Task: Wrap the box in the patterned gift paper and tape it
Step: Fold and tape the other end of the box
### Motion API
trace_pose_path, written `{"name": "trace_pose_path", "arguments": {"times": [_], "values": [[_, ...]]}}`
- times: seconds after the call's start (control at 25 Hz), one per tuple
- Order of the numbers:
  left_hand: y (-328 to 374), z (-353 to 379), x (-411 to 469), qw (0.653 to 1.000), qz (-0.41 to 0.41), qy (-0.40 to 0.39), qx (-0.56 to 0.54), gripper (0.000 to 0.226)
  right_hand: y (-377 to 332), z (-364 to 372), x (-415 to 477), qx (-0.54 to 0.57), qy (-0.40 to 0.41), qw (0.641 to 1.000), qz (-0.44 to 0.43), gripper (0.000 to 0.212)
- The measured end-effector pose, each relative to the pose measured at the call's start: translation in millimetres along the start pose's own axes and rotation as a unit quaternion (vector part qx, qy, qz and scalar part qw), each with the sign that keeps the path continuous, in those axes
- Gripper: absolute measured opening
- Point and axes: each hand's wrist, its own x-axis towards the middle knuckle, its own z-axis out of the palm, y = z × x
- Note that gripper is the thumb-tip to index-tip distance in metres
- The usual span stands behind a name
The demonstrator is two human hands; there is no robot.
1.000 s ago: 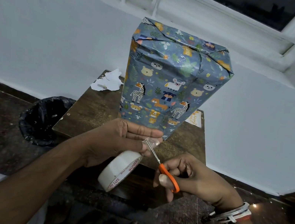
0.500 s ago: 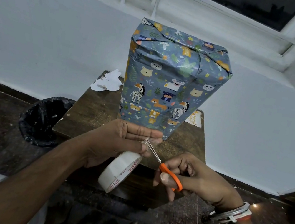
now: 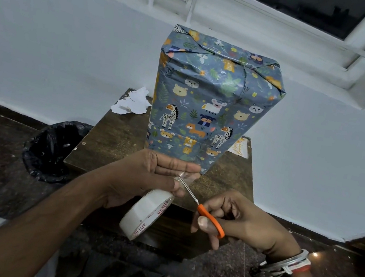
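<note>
Snipping a strip of clear tape [image 3: 188, 178].
At 7 o'clock the left hand [image 3: 145, 180] pinches the strip in its grip, white tape roll [image 3: 147, 214] just beneath; orange-handled scissors [image 3: 203, 208], blades on the strip, sit in the right hand's [image 3: 244, 223] curled grip; animal-patterned paper-wrapped box [image 3: 209, 101] stands upright at 12 o'clock on the brown wooden counter [image 3: 113, 141].

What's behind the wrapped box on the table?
A white card with gold lettering shows past the right edge of the wrapped box, torn white paper past its left. The table directly behind it is hidden.

Brown table [image 3: 117, 144]; torn white scraps [image 3: 131, 104] on far-left corner; card [image 3: 239, 148] far right; black-lined bin [image 3: 54, 150] on floor.
</note>
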Motion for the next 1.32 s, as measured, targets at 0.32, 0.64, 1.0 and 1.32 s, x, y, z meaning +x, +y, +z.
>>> {"name": "trace_pose_path", "arguments": {"times": [0.32, 0.64, 1.0, 1.32], "values": [[0, -4, 1, 1.0, 0.015, -0.001, 0.021, 0.049, -2, 2, 2, 0.004, 0.008, 1.0, 0.005, 0.018], [-2, -9, -1, 0.999, 0.042, -0.012, 0.019, 0.055, -2, 11, 9, -0.028, 0.005, 0.999, 0.022, 0.016], [-2, -8, -4, 0.998, 0.022, 0.026, 0.054, 0.037, -4, 9, 9, -0.019, 0.012, 1.0, 0.016, 0.011], [-2, -7, -3, 0.999, 0.015, -0.002, 0.052, 0.047, -4, 6, 10, 0.002, 0.003, 1.0, 0.012, 0.022]]}}
